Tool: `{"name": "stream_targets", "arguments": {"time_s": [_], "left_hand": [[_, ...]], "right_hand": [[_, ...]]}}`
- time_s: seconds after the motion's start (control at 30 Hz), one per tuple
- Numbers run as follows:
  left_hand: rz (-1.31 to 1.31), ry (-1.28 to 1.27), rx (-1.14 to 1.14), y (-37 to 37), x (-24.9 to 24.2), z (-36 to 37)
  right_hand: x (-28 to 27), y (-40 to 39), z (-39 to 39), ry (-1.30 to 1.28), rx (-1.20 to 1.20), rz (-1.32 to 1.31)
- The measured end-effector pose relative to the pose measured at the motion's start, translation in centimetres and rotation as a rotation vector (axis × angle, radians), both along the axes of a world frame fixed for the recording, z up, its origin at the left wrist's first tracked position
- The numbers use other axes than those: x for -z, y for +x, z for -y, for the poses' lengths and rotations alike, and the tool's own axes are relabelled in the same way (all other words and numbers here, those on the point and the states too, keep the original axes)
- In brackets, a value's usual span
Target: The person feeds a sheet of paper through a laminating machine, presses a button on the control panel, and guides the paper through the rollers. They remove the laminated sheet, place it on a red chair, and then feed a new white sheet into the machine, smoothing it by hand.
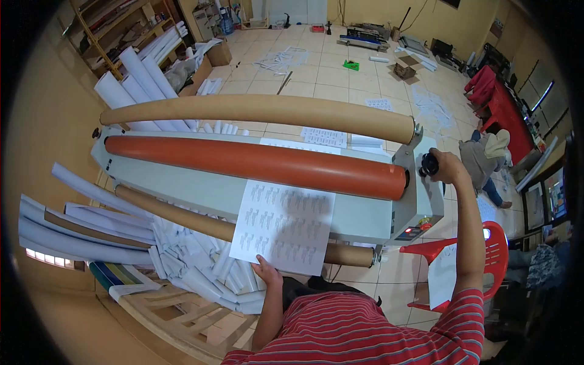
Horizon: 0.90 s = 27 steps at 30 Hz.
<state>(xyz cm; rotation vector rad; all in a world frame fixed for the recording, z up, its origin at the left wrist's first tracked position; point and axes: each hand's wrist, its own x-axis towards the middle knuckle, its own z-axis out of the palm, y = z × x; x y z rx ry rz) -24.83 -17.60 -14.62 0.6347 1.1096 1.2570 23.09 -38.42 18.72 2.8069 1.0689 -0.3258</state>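
here | left fingers pinching sheet of illegibly small print | right fingers gripping black knob

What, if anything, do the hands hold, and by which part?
The left hand holds a white printed paper sheet by its lower edge, left of centre; the right hand grips a round black knob at its side.

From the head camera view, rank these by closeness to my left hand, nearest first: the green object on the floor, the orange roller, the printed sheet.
1. Printed sheet: held at its lower edge by your left hand.
2. Orange roller: beyond the sheet, spanning the machine.
3. Green object: farthest, on the floor past the machine.
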Motion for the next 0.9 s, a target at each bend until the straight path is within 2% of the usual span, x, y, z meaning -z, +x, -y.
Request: {"name": "stream_targets", "arguments": {"time_s": [0.03,0.17,0.23,0.27,0.37,0.43,0.47,0.5,0.53,0.6,0.7,0.73,0.77,0.83,0.9], "left_hand": [[0.022,-0.011,0.041,-0.2,0.3,-0.1],[0.045,-0.130,0.093,-0.9,-1.3,-0.4],[0.138,-0.178,0.173,-1.7,-2.1,-0.4],[0.128,-0.181,0.177,-2.2,-2.6,-0.4],[0.172,-0.311,0.218,-3.8,-2.6,-0.9],[0.092,-0.316,-0.111,-6.9,1.2,-1.4],[-0.248,-0.084,-0.137,-8.8,2.3,-2.4],[-0.585,0.157,-0.152,-8.9,0.1,-3.6],[-0.790,0.346,-0.052,-9.1,-2.6,-4.3],[-0.981,0.611,0.397,-7.5,-7.3,-7.2],[-1.094,0.970,0.854,0.2,-11.2,-10.2],[-1.201,1.042,0.955,2.1,-10.4,-10.4],[-1.195,1.055,0.969,3.9,-10.6,-10.4],[-1.372,1.071,1.110,7.2,-10.7,-10.3],[-1.405,1.031,1.143,9.0,-10.2,-10.2]], "right_hand": [[0.2,0.3,0.7,0.134,-0.129,-0.020],[0.7,0.9,0.7,0.123,-0.083,-0.077],[0.8,1.0,0.4,0.234,-0.111,-0.089],[0.0,0.5,-0.4,0.168,-0.048,-0.094],[-0.5,0.3,-0.8,0.180,-0.042,-0.143],[-0.9,-0.1,-0.6,0.195,-0.079,-0.151],[-1.0,-0.3,-0.5,0.215,-0.122,-0.154],[-1.1,-0.4,-0.6,0.208,-0.112,-0.163],[-1.2,-0.7,-0.7,0.205,-0.079,-0.165],[-1.0,-1.1,-0.7,0.201,-0.053,-0.123],[-0.9,-0.7,-0.9,0.152,0.007,-0.151],[-1.0,-0.7,-1.0,0.149,0.011,-0.161],[-0.9,-0.5,-1.0,0.152,0.029,-0.160],[-0.7,0.1,-0.5,0.174,-0.047,-0.188],[-1.5,-0.4,-1.2,0.147,-0.003,-0.187]]}}
